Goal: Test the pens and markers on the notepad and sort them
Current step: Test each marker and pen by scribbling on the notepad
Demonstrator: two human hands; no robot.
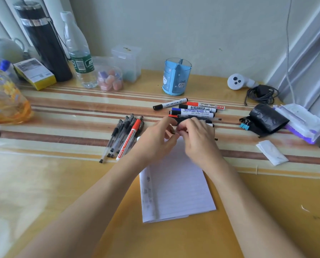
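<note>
Several erasers (111,80) in clear jar (101,63)

The notepad (176,189) lies flat before me: white lined paper, slightly askew, with faint scribbles down its left margin. Its far edge is hidden under my left hand (155,142) and right hand (198,140). Left of it a bundle of clear gel pens (118,135) with black trim lies slanted, and a red-capped marker (129,140) lies against its right side. Beyond the pad the whiteboard markers (196,110) lie side by side in a loose heap (red, blue and black caps). One black-capped marker (170,104) lies just behind them, tilted.
</note>
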